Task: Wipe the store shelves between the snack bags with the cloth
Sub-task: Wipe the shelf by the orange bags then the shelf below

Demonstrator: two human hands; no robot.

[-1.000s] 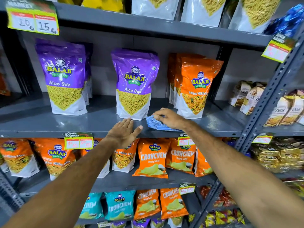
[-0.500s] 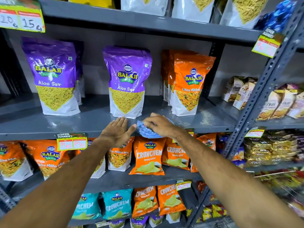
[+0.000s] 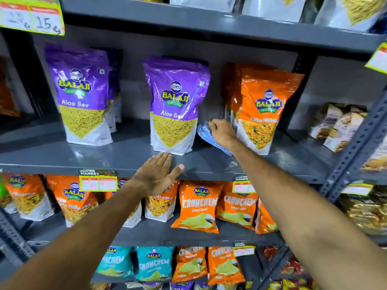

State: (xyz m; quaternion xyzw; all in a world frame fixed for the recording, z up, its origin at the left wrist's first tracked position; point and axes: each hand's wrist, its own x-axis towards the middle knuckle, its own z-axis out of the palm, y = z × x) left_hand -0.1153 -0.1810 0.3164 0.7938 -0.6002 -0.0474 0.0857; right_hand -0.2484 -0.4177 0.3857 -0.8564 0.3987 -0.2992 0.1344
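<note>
My right hand grips a blue cloth deep on the grey shelf, in the gap between the middle purple Aloo Sev bag and the orange Tikha Mitha bag. The cloth lies against the shelf surface, partly hidden under the hand. My left hand rests flat on the shelf's front edge, fingers spread, just below the middle purple bag. Another purple Aloo Sev bag stands further left.
The shelf above hangs low over the bags. Orange and teal Crunchem packs fill the lower shelves. Price tags clip to the shelf edge. A slotted upright post and packs of oats stand at the right.
My right hand has pushed the cloth from the shelf's front edge back into the gap between the purple and orange bags. My left hand has stayed on the front edge.
</note>
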